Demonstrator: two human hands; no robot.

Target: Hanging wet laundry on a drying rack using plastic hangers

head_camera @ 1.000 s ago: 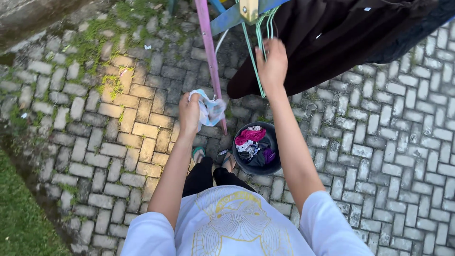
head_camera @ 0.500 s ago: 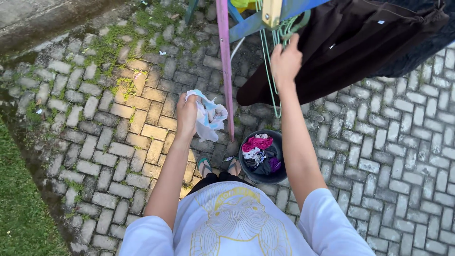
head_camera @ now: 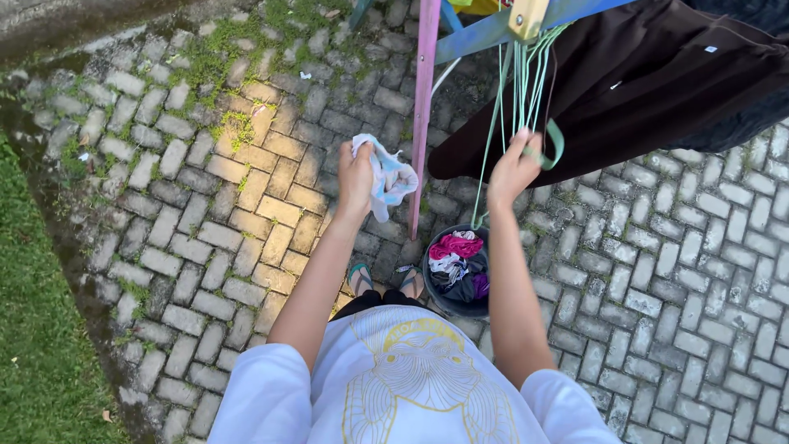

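Clutching a small crumpled cloth [head_camera: 388, 175], pale blue and white, the left hand [head_camera: 356, 176] has its grip shut tight around the bunched fabric, raised just beside the pink pole [head_camera: 423, 115] of a drying rack. The right hand [head_camera: 514, 168] is lifted among the green cords [head_camera: 518, 90] hanging from the rack's blue bar [head_camera: 493, 29], its grip curled about a loop of green cord, fingers partly closed. A dark brown garment [head_camera: 641, 90] hangs over the rack just to the right of that hand. Below, on the brick paving [head_camera: 657, 271], a dark bucket [head_camera: 444, 301] stands near the person's sandalled feet, holding a heap of pink, white and purple laundry [head_camera: 456, 259]. Grass [head_camera: 33, 345] borders the paving on the left.
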